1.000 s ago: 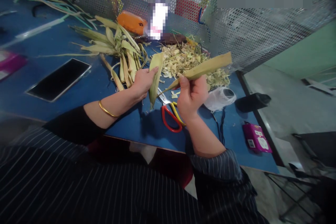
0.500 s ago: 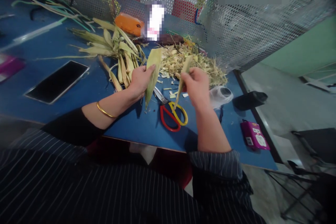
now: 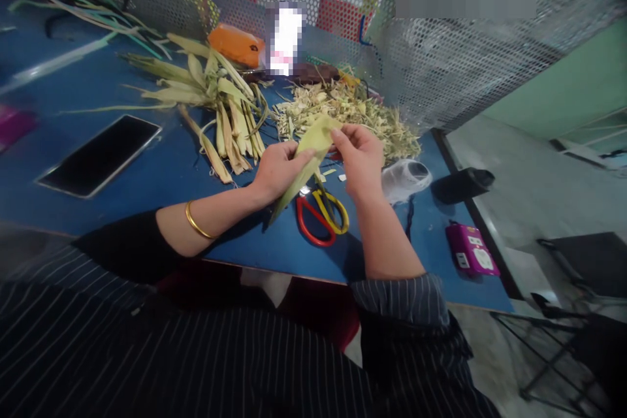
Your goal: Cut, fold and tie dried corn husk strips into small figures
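A pale green corn husk (image 3: pixel 309 153) slants between my two hands above the table. My left hand (image 3: pixel 279 170) pinches it along its middle, thumb on top. At its upper end, my right hand (image 3: pixel 360 153) has thumb and fingers closed on the husk edge. A narrow darker strip seems to hang below the right hand; its top is hidden. Just beneath lie scissors (image 3: pixel 316 235) with one red and one yellow handle, their blades mostly covered by the husk. Left of my hands is a bunch of dried husks (image 3: pixel 228 121). Behind them spreads a heap of husk scraps (image 3: pixel 367 108).
A phone (image 3: pixel 100 155) lies at left on the blue table (image 3: pixel 235 235). To the right are a clear plastic roll (image 3: pixel 406 179), a black cylinder (image 3: pixel 463 186) and a purple pack (image 3: pixel 473 248). An orange packet (image 3: pixel 235 46) and a perforated metal screen (image 3: pixel 426 65) stand behind.
The wide husk has tilted over to the right, its upper end now in my right hand's fingers. Both hands have come closer together. The strip formerly upright in the right hand is mostly hidden.
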Tool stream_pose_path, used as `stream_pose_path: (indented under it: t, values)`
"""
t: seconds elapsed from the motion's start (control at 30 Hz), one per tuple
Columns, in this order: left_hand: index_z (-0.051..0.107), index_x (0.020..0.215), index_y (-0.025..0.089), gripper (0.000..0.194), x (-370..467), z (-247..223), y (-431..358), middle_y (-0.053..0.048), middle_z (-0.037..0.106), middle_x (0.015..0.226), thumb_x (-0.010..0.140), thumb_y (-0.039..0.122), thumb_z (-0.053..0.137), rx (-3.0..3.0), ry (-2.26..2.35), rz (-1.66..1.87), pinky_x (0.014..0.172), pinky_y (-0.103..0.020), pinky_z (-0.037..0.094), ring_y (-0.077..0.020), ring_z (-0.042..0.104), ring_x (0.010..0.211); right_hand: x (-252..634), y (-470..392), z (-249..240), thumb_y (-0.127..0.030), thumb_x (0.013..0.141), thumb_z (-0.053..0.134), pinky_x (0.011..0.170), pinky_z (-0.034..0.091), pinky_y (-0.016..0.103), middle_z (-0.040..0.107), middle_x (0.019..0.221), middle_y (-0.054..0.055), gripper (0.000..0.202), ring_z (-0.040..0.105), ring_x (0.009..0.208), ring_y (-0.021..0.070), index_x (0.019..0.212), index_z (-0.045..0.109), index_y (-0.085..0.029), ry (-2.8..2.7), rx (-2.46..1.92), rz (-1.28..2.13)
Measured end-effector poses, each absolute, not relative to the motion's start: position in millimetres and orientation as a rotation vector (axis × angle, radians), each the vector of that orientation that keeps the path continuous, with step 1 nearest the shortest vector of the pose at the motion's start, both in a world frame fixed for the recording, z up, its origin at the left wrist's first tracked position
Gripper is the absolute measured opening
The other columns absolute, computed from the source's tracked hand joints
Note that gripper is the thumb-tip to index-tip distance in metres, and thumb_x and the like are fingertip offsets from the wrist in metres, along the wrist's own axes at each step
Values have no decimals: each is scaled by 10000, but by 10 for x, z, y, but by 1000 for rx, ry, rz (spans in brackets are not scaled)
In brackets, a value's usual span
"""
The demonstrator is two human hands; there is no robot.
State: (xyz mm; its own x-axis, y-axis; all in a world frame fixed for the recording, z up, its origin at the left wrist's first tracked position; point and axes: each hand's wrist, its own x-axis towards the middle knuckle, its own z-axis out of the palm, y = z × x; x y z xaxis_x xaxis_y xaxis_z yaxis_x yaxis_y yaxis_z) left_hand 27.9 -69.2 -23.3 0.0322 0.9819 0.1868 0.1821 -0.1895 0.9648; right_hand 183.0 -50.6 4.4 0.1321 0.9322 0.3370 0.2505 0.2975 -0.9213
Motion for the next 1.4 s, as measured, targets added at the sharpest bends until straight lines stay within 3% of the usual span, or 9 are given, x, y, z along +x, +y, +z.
stream_pose_path:
  t: [0.23, 0.33, 0.6, 0.77, 1.17, 1.4]
  values:
    - [653, 745, 135, 295, 268, -106, -691, -9, 607, 673, 730, 424, 711, 1315, 1022, 1292, 533, -218, 381, -96, 492, 583, 1735, -545, -63, -389, 712, 748, 503, 428, 245, 517, 583, -54, 255, 474, 520, 85, 724, 570, -207, -1449, -1153, 872]
    - [649, 690, 121, 270, 239, -88, -658, -5, 587, 632, 738, 383, 698, 1247, 1051, 1331, 512, -212, 363, -83, 463, 553, 1671, -600, -77, -391, 711, 758, 502, 413, 242, 493, 587, -62, 272, 472, 525, 85, 754, 559, -212, -1536, -1128, 888]
    - [619, 612, 128, 242, 209, -55, -638, 25, 498, 540, 724, 334, 676, 1262, 1082, 1279, 482, -215, 310, -69, 397, 503, 1689, -596, -87, -256, 779, 677, 525, 395, 247, 511, 613, -50, 86, 454, 543, 84, 756, 609, -207, -1566, -1062, 807]
    - [641, 638, 127, 205, 185, -40, -619, 15, 549, 589, 737, 305, 651, 1357, 1060, 1289, 517, -209, 333, -77, 436, 555, 1665, -604, -66, -272, 720, 737, 541, 412, 249, 540, 627, -48, 141, 470, 560, 84, 758, 620, -205, -1497, -1079, 829]
    - [685, 683, 113, 172, 177, -53, -616, -11, 643, 643, 728, 274, 644, 1381, 1065, 1252, 558, -218, 408, -92, 520, 578, 1642, -608, -94, -180, 743, 668, 553, 423, 250, 527, 597, -52, 98, 479, 547, 82, 691, 586, -196, -1409, -1052, 912]
    - [658, 644, 126, 162, 206, -97, -611, 8, 595, 594, 710, 274, 647, 1310, 1046, 1277, 522, -213, 368, -79, 470, 534, 1645, -654, -83, -200, 791, 650, 562, 369, 258, 507, 631, -43, 125, 443, 584, 90, 698, 565, -199, -1594, -1052, 665]
